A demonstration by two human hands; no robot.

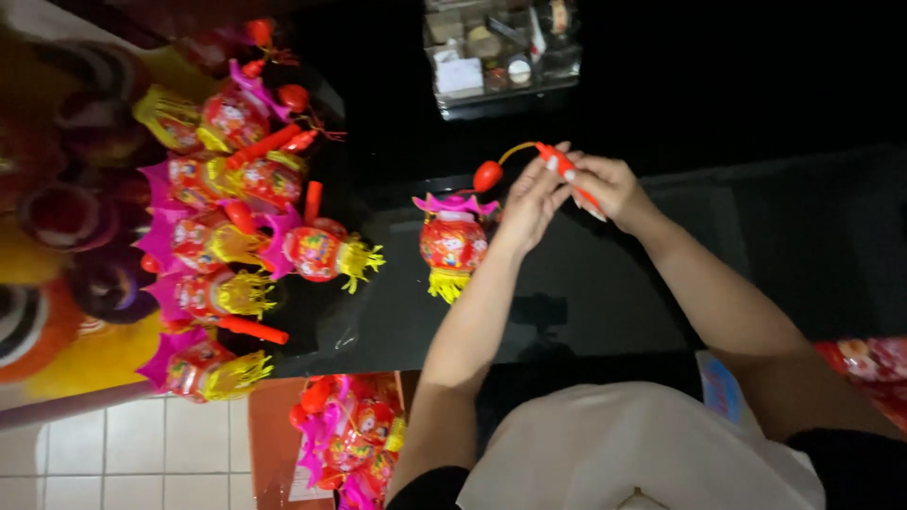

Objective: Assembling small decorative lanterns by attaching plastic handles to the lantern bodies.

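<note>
Dark glossy table [586, 283] — both hands [576, 189] pinching red stick [567, 172], lantern [452, 241] dangling beside.

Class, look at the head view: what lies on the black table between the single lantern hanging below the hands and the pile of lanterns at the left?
In the head view, nothing lies between the single lantern and the pile of lanterns: only bare, glossy black table.

Two bare hands show, the left hand [531, 200] and the right hand [609, 186], together holding one orange plastic stick [570, 173]. One small red paper lantern with a pink top and yellow tassel [453, 241] hangs near them. At the left lies one pile of about seven similar lanterns [231, 217]; the exact count is unclear. Far off stands one clear plastic organiser box [501, 57].
</note>
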